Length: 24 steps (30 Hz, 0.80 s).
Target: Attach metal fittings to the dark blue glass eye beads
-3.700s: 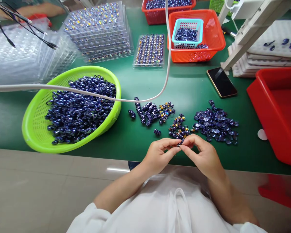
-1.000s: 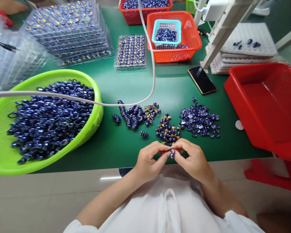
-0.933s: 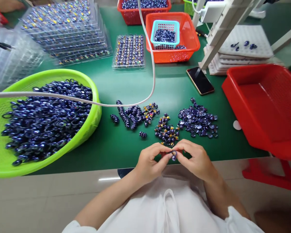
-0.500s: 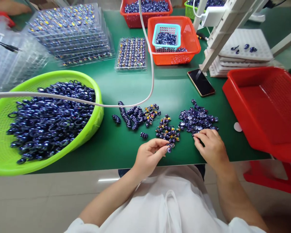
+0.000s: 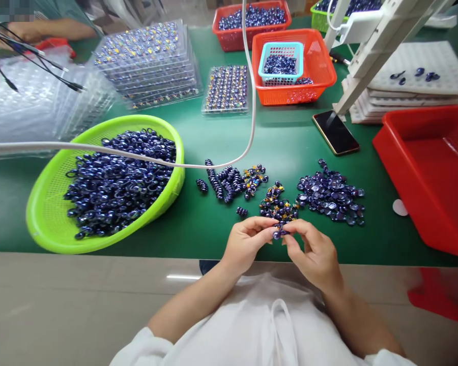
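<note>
Near the table's front edge, my left hand pinches a small dark blue shiny piece between thumb and fingertips. My right hand meets it from the right, its thumb and finger closed at the same piece; whether it holds a separate part is too small to tell. Just beyond the fingertips lies a pile of blue pieces with gold-coloured bits. A heap of flat dark blue pieces spreads to the right. Stacked dark rings and a smaller gold-and-blue cluster lie to the left.
A green basket of dark rings stands left, crossed by a white cable. Behind are stacked clear trays, an orange basket and a phone. A red basket stands right. Another person's arm shows at upper left.
My right hand has left the heap of flat pieces and come over to my left hand, so the fingertips now meet. The whole view has shifted, with the table's contents appearing further right.
</note>
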Available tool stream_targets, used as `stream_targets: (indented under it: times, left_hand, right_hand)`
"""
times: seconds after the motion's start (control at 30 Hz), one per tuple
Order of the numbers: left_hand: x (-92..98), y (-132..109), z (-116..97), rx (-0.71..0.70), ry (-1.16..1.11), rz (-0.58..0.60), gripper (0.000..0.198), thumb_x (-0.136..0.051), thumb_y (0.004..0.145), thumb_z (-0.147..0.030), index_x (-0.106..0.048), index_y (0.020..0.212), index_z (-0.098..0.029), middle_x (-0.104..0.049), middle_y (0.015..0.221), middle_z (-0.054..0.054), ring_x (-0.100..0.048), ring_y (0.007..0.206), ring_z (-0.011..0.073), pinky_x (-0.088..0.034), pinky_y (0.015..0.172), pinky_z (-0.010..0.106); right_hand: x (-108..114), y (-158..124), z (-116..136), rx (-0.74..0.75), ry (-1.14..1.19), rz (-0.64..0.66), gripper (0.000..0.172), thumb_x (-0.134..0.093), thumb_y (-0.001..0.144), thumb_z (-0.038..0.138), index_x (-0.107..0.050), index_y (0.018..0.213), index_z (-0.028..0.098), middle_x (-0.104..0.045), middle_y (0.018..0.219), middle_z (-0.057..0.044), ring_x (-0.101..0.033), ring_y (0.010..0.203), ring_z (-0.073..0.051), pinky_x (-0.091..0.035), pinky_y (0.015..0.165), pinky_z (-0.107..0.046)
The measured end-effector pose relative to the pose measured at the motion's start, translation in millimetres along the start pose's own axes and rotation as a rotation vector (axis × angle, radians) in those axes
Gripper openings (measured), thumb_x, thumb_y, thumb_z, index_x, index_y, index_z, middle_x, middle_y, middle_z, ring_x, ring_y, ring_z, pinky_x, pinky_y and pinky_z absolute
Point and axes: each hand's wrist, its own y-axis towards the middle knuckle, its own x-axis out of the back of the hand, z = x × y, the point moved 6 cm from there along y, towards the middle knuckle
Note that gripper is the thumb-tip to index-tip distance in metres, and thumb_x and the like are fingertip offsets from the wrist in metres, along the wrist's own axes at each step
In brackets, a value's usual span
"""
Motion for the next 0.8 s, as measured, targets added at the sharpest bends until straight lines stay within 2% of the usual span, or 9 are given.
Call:
stream_targets:
  times: [0.07, 0.27, 0.5, 0.63, 0.8]
  left_hand:
    - [3.7, -0.6, -0.3, -0.010, -0.023, -0.028, 0.020, -0.087, 0.069, -0.028, -0.081, 0.084, -0.017, -0.076, 0.071, 0.002, -0.064, 0.060, 0.0101, -0.054, 0.060, 0.021]
    - [12.1, -0.2, -0.6, -0.030, -0.103, -0.093, 0.023, -0.089, 0.064, -0.032, -0.082, 0.081, -0.019, -0.078, 0.073, 0.004, -0.066, 0.061, 0.0117, -0.054, 0.058, 0.021]
    - [13.6, -5.6, -10.3, -0.133, -0.016, -0.136, 0.015, -0.087, 0.068, -0.026, -0.083, 0.082, -0.021, -0.079, 0.074, 0.004, -0.066, 0.058, 0.0108, -0.055, 0.058, 0.020]
    - [10.1, -12.9, -24.7, -0.313, 0.140, -0.107, 0.010, -0.080, 0.076, -0.019, -0.083, 0.086, -0.021, -0.080, 0.081, 0.005, -0.071, 0.069, 0.0145, -0.058, 0.063, 0.023]
    - [-0.2, -22.6, -39.7, -0.621, 0.365, 0.001, 0.020, -0.070, 0.085, -0.012, -0.080, 0.101, -0.021, -0.080, 0.087, 0.007, -0.071, 0.074, 0.0160, -0.058, 0.070, 0.028]
  right_hand:
    - [-3.1, 0.0, 1.4, 0.016, -0.008, -0.032, 0.023, -0.060, 0.092, 0.013, -0.061, 0.110, 0.026, -0.071, 0.094, 0.001, -0.069, 0.075, -0.012, -0.057, 0.072, -0.024]
    - [-11.0, 4.4, 3.2, -0.041, 0.164, 0.071, 0.026, -0.060, 0.095, 0.014, -0.065, 0.116, 0.029, -0.073, 0.095, 0.002, -0.070, 0.069, -0.009, -0.058, 0.066, -0.020]
    - [-14.6, 4.0, -3.9, -0.208, 0.274, -0.030, 0.019, -0.066, 0.092, 0.019, -0.069, 0.108, 0.029, -0.075, 0.089, 0.004, -0.073, 0.067, -0.010, -0.061, 0.064, -0.020]
    - [-15.5, 2.4, -6.5, -0.253, 0.285, -0.012, 0.016, -0.066, 0.092, 0.022, -0.069, 0.106, 0.028, -0.076, 0.087, 0.003, -0.074, 0.068, -0.011, -0.061, 0.065, -0.020]
    - [-14.2, 2.7, -11.4, -0.279, 0.291, -0.015, 0.015, -0.065, 0.093, 0.022, -0.069, 0.107, 0.028, -0.076, 0.089, 0.003, -0.074, 0.071, -0.011, -0.061, 0.069, -0.020]
